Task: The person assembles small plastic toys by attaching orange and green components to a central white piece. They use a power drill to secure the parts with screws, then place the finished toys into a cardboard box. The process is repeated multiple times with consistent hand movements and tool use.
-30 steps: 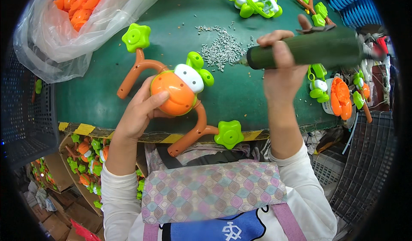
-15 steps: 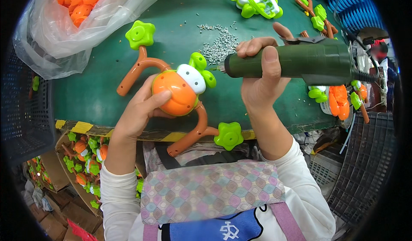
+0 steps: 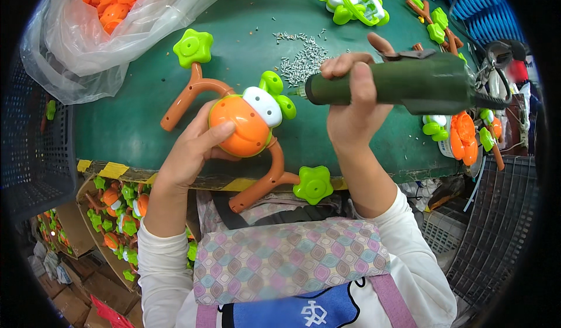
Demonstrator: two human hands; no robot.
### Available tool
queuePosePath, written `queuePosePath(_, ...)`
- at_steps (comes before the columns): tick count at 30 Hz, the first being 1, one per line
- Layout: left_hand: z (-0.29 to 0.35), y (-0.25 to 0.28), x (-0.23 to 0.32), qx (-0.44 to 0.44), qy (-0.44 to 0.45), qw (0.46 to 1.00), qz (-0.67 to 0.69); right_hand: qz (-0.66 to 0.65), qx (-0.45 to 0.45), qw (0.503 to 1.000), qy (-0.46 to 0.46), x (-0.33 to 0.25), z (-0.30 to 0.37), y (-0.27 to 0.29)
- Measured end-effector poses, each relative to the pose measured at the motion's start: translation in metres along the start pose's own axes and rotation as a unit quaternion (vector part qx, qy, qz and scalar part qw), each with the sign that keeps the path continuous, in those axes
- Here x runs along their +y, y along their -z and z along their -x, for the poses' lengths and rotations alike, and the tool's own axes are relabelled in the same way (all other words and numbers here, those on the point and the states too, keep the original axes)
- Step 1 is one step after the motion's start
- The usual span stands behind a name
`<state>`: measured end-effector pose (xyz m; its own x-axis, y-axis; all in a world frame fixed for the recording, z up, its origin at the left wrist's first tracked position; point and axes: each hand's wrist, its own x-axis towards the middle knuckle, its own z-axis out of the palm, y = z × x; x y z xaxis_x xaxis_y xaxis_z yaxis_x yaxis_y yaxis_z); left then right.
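Observation:
My left hand [image 3: 196, 144] is closed round a plastic toy [image 3: 238, 126], its thumb lying on the orange round body. The toy has a white part with green lobes at its upper right. Brown forked arms extend from it, one up to a green star-shaped knob [image 3: 193, 48], the other down past the table edge to a second green knob [image 3: 314, 185]. In my right hand [image 3: 356, 88] is a dark green electric screwdriver [image 3: 409, 83], held level with its tip pointing left. That tip is close to a pile of small silver screws [image 3: 304, 59], right of the toy and apart from it.
A clear plastic bag [image 3: 76, 53] of orange parts lies at the far left. Green and white pieces [image 3: 356, 6] and blue coiled hose [image 3: 485, 9] are at the back right. Boxes of similar toys [image 3: 117, 223] stand below the table's left edge; dark crates [image 3: 35, 135] flank both sides.
The view has shifted very slightly. Both hands, the toy and the screwdriver keep nearly the same places.

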<state>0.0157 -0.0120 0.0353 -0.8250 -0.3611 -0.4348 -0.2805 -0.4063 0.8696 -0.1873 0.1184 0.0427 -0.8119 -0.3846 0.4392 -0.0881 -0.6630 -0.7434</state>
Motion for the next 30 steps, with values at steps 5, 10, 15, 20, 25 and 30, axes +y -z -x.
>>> queuePosePath(5,-0.001,0.0,0.0,-0.002,0.003,1.0,0.005,-0.048,-0.091,0.995,-0.008,-0.027,0.007,0.002)
queuePosePath(10,-0.001,0.005,-0.009,-0.021,-0.021,0.998,0.046,0.069,-0.082,0.99,0.086,-0.021,0.006,0.001)
queuePosePath(15,-0.001,0.006,-0.011,-0.033,-0.036,0.997,0.065,0.128,-0.05,0.99,0.036,0.004,0.0,0.002)
queuePosePath(20,0.0,0.008,-0.012,-0.031,-0.031,0.998,0.039,-0.03,0.029,0.998,-0.043,0.009,-0.004,-0.001)
queuePosePath(25,0.0,0.004,-0.008,-0.024,-0.021,0.999,0.025,0.015,0.016,1.0,0.003,0.007,-0.006,-0.001)
queuePosePath(30,0.002,0.006,-0.008,-0.026,-0.019,0.999,0.02,-0.012,0.027,0.999,-0.038,0.006,-0.01,-0.003)
